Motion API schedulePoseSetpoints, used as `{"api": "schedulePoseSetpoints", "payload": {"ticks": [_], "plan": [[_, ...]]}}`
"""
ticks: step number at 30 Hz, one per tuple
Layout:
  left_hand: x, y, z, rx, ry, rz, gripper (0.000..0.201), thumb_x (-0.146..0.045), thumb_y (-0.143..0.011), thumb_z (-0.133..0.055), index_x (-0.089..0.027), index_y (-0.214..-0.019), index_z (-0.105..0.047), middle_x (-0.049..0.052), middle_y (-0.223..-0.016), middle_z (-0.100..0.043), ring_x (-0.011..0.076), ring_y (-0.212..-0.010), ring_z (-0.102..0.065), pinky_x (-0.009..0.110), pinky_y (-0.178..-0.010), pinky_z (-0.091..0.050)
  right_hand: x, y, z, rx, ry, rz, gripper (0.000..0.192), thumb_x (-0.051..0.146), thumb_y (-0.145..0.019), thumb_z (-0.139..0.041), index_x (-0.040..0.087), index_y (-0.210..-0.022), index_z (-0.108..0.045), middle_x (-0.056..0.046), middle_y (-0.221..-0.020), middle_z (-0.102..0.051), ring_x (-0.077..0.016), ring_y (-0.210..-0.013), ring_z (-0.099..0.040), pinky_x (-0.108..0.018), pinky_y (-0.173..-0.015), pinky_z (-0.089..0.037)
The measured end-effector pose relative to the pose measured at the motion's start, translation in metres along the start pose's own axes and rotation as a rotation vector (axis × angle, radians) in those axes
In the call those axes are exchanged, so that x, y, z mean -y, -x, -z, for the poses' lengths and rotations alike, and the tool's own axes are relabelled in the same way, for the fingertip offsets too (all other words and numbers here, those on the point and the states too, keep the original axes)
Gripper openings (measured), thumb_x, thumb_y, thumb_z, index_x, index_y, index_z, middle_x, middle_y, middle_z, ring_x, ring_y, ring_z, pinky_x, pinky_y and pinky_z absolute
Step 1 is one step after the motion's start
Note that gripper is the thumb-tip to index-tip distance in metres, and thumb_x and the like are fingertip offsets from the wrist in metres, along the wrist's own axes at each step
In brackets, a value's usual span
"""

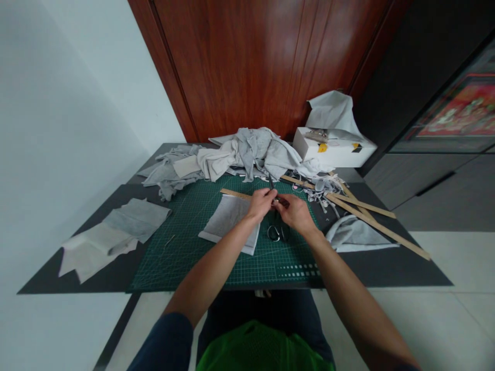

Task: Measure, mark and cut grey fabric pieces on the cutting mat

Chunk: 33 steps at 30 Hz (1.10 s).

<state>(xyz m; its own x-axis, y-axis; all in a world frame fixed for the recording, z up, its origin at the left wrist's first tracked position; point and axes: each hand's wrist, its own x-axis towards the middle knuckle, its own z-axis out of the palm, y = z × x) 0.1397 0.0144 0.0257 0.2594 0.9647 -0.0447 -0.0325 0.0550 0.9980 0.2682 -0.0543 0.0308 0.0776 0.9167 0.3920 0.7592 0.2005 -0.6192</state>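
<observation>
Green cutting mat (pixel 185 257), both hands' grip pinching scissors (pixel 275 226), left hand (pixel 261 202), right hand (pixel 296 212)

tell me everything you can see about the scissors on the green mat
The scissors are dark, metal-looking, with two looped handles lying on the green cutting mat nearest the person. The blades point away toward the heap of grey cloth; their middle is hidden under the hands. The left hand and right hand meet over them, though whether either grips them cannot be told. The handle loops are free of fingers. A folded grey fabric piece lies just to their left.
</observation>
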Motion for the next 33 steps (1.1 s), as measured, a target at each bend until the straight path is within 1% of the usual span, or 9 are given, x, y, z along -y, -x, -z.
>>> {"api": "schedulePoseSetpoints", "payload": {"ticks": [5, 9, 17, 21, 24, 26, 28, 30, 33], "plan": [[-0.006, 0.002, 0.022, -0.139, 0.021, 0.053, 0.024, -0.029, -0.087, -0.07, -0.016, -0.068, -0.063, -0.001, -0.062, -0.063, 0.0108, -0.052, -0.06, 0.018, -0.048, -0.048, 0.005, 0.019, 0.003, -0.023, 0.027, 0.025, 0.015, 0.016, -0.092, -0.058, 0.018, -0.097, -0.073, -0.011, -0.096, -0.076, -0.0228, -0.085, -0.071, -0.034, -0.082, -0.055], [-0.004, -0.002, 0.028, -0.251, 0.001, 0.058, 0.021, -0.025, -0.084, -0.067, -0.016, -0.066, -0.064, 0.0, -0.061, -0.064, 0.0125, -0.051, -0.063, 0.019, -0.046, -0.048, 0.016, 0.041, -0.004, 0.094, 0.045, 0.06, 0.009, 0.021, -0.094, -0.061, 0.018, -0.1, -0.069, -0.008, -0.088, -0.074, -0.0219, -0.08, -0.07, -0.033, -0.079, -0.054], [0.003, -0.006, 0.03, -0.351, -0.052, 0.084, 0.024, -0.02, -0.082, -0.066, -0.017, -0.06, -0.057, -0.003, -0.054, -0.056, 0.0114, -0.047, -0.058, 0.02, -0.049, -0.05, 0.044, 0.051, -0.02, 0.302, 0.244, -0.091, 0.045, 0.025, -0.097, -0.064, 0.011, -0.139, -0.055, -0.021, -0.116, -0.075, -0.0319, -0.104, -0.074, -0.04, -0.091, -0.055], [0.004, -0.005, 0.032, -0.357, -0.038, 0.1, 0.026, -0.022, -0.086, -0.065, -0.018, -0.063, -0.057, -0.003, -0.056, -0.057, 0.0121, -0.051, -0.061, 0.021, -0.053, -0.053, 0.05, 0.046, -0.025, 0.362, 0.173, -0.153, 0.071, 0.019, -0.094, -0.065, 0.013, -0.159, -0.038, -0.018, -0.12, -0.077, -0.0316, -0.104, -0.076, -0.039, -0.092, -0.055], [0.0, -0.001, 0.036, -0.291, -0.054, 0.092, 0.028, -0.03, -0.092, -0.065, -0.017, -0.067, -0.059, 0.0, -0.063, -0.063, 0.0141, -0.059, -0.066, 0.024, -0.061, -0.056, 0.046, 0.044, -0.031, 0.334, 0.054, -0.185, 0.075, 0.014, -0.091, -0.063, 0.015, -0.162, -0.037, -0.013, -0.113, -0.079, -0.0277, -0.099, -0.077, -0.036, -0.091, -0.056], [-0.003, 0.006, 0.043, -0.198, -0.211, 0.045, 0.032, -0.034, -0.098, -0.06, -0.017, -0.071, -0.062, 0.005, -0.071, -0.069, 0.0174, -0.069, -0.071, 0.027, -0.069, -0.058, 0.039, 0.044, -0.033, 0.3, -0.05, -0.212, 0.073, 0.015, -0.09, -0.063, 0.016, -0.16, -0.042, -0.009, -0.105, -0.079, -0.0245, -0.092, -0.076, -0.034, -0.087, -0.056], [-0.005, 0.015, 0.055, -0.134, -0.55, -0.047, 0.032, -0.032, -0.101, -0.055, -0.016, -0.076, -0.067, 0.011, -0.082, -0.075, 0.0224, -0.083, -0.074, 0.031, -0.08, -0.057, 0.029, 0.045, -0.032, 0.281, -0.153, -0.251, 0.071, 0.019, -0.09, -0.065, 0.016, -0.158, -0.046, -0.005, -0.094, -0.078, -0.021, -0.082, -0.074, -0.032, -0.079, -0.057], [-0.004, 0.026, 0.068, -0.173, -0.909, -0.142, 0.021, -0.024, -0.099, -0.054, -0.014, -0.096, -0.072, 0.017, -0.101, -0.077, 0.0285, -0.101, -0.073, 0.038, -0.093, -0.054, 0.017, 0.045, -0.029, 0.276, -0.249, -0.305, 0.068, 0.023, -0.089, -0.066, 0.017, -0.155, -0.049, 0.001, -0.081, -0.073, -0.0177, -0.07, -0.069, -0.029, -0.067, -0.055], [0.002, 0.042, 0.083, -0.141, -1.27, -0.161, 0.032, -0.029, -0.101, -0.053, -0.008, -0.114, -0.073, 0.023, -0.118, -0.074, 0.0348, -0.114, -0.068, 0.044, -0.102, -0.05, 0.005, 0.043, -0.02, 0.283, -0.402, -0.399, 0.068, 0.03, -0.086, -0.072, 0.018, -0.15, -0.053, 0.006, -0.068, -0.066, -0.0146, -0.054, -0.061, -0.025, -0.051, -0.048]]}}
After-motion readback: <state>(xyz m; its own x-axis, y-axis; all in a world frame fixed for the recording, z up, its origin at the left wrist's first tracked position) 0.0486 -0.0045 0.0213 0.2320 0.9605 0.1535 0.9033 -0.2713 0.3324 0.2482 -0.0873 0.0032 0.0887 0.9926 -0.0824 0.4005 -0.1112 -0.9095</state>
